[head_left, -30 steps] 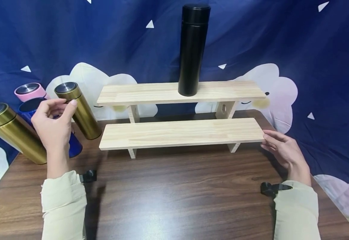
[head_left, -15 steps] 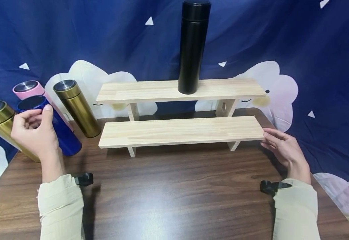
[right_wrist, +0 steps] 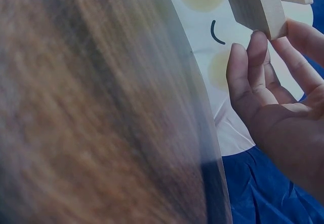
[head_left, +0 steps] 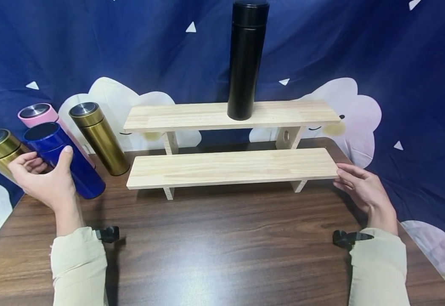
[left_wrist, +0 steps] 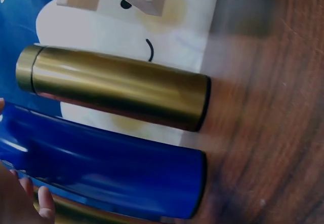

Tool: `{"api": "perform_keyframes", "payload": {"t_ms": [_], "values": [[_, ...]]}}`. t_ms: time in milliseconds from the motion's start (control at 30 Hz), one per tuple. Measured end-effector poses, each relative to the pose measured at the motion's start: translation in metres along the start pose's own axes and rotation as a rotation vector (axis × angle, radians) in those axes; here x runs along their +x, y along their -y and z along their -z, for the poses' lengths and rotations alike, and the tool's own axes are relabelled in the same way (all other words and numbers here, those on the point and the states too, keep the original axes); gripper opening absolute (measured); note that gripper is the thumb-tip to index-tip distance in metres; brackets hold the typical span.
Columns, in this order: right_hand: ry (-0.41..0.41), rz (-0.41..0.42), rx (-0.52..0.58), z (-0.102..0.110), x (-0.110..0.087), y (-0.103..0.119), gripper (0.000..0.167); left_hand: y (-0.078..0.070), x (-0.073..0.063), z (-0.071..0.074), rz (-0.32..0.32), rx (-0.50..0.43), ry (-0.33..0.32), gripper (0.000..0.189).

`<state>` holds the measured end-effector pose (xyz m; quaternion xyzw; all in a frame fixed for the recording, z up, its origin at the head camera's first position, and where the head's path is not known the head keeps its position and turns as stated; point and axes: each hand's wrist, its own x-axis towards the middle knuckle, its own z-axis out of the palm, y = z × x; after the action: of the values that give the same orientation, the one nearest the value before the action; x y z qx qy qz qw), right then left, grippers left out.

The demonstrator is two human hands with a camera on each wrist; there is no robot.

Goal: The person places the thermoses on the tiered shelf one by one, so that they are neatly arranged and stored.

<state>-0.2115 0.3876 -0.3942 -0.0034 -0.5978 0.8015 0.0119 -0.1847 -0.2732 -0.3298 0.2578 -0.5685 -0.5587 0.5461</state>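
My left hand [head_left: 48, 180] is at a blue flask [head_left: 75, 163], its thumb spread toward one side and its curved fingers toward the other. Whether they touch cannot be told. The blue flask [left_wrist: 106, 158] fills much of the left wrist view, with the fingertips [left_wrist: 45, 198] at the edge. My right hand [head_left: 365, 191] holds the right end of the lower board of a two-tier wooden stand [head_left: 230, 169]. In the right wrist view the fingers are at the corner of the board [right_wrist: 258, 6]. A black flask [head_left: 246, 63] stands upright on the upper board.
A gold flask [head_left: 100, 140] stands right of the blue one. A pink flask [head_left: 48, 114] is behind it, and another gold flask [head_left: 1, 153] is at the far left, partly behind my hand. A blue cloth [head_left: 207, 63] hangs behind the brown table [head_left: 222, 246].
My left hand has moved left and down to the blue flask, and its thumb and fingers have spread wider. My right hand stays at the board's end.
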Motion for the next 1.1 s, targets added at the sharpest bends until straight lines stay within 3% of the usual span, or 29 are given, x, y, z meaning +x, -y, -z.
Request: {"api": "perform_keyframes", "payload": {"t_ms": [533, 800, 1100], "values": [[0.019, -0.002, 0.006, 0.001, -0.001, 0.002, 0.021, 0.033, 0.009, 0.004, 0.174, 0.063, 0.062, 0.074], [0.014, 0.004, 0.006, 0.001, -0.001, 0.002, 0.02, 0.035, 0.004, 0.004, 0.158, 0.035, 0.101, 0.076], [0.022, -0.006, 0.016, 0.002, -0.001, 0.002, 0.022, 0.052, 0.007, 0.004, 0.175, -0.008, 0.151, 0.084]]}}
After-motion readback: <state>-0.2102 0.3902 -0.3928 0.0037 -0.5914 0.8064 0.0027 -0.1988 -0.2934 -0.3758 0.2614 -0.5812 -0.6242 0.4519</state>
